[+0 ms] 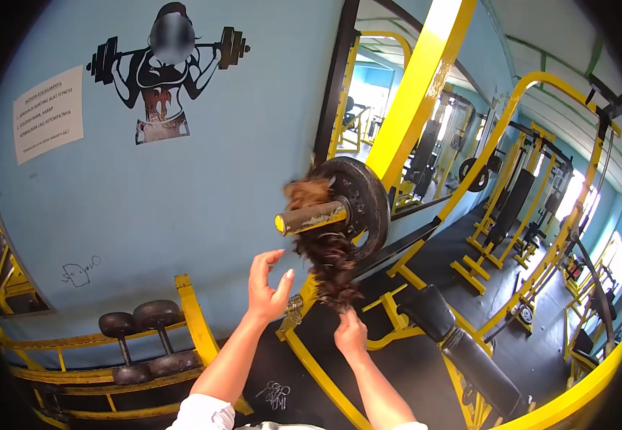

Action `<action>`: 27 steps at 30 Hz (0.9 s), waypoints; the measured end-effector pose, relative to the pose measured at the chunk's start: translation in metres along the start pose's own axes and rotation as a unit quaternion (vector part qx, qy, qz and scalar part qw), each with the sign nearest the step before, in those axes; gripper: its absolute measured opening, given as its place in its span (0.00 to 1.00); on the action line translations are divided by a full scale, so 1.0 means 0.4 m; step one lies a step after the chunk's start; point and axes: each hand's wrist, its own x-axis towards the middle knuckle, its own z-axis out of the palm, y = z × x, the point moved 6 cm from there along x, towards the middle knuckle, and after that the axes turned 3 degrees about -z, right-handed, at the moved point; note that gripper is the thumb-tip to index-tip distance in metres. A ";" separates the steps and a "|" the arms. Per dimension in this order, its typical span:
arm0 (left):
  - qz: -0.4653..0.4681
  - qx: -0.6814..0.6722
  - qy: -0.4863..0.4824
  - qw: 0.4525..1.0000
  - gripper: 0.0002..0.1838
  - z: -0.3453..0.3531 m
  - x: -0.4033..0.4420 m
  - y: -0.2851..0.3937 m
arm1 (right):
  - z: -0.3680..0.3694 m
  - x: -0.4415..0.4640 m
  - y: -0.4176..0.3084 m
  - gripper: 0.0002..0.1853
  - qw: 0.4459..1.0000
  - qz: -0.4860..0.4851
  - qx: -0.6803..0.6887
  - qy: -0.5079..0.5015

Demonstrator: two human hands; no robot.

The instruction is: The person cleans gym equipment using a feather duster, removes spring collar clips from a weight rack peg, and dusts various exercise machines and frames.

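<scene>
A brown feather duster hangs at the centre, its fluffy part behind and below a worn yellow peg. A black weight plate sits on that peg, against a yellow post. My right hand is closed round the lower end of the duster. To the left, below the peg's tip, my left hand is raised with thumb and fingers apart, holding nothing.
Dumbbells rest on a yellow rack at the lower left. A black padded bench stands at the lower right. Behind the post hangs a mirror. Yellow gym machines line the right side.
</scene>
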 end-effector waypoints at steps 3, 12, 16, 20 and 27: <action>-0.033 0.011 0.020 0.999 0.20 -0.060 -0.046 -0.055 | -0.066 -0.017 0.024 0.13 0.971 0.129 -0.114 -0.166; -0.047 0.051 0.054 0.996 0.20 -0.200 -0.023 -0.084 | -0.447 -0.107 0.035 0.12 0.996 -0.064 -0.046 0.027; 0.109 0.090 0.041 0.989 0.23 -0.060 0.128 0.059 | -0.496 0.206 -0.170 0.12 0.951 -0.109 -0.287 -0.028; 0.098 0.090 0.027 0.991 0.16 0.041 0.222 0.000 | -0.493 0.445 -0.428 0.06 0.884 -0.158 -0.412 -0.154; 0.065 0.048 0.013 0.997 0.09 0.053 0.216 -0.010 | -0.340 0.630 -0.607 0.10 0.802 -0.156 -0.533 -0.218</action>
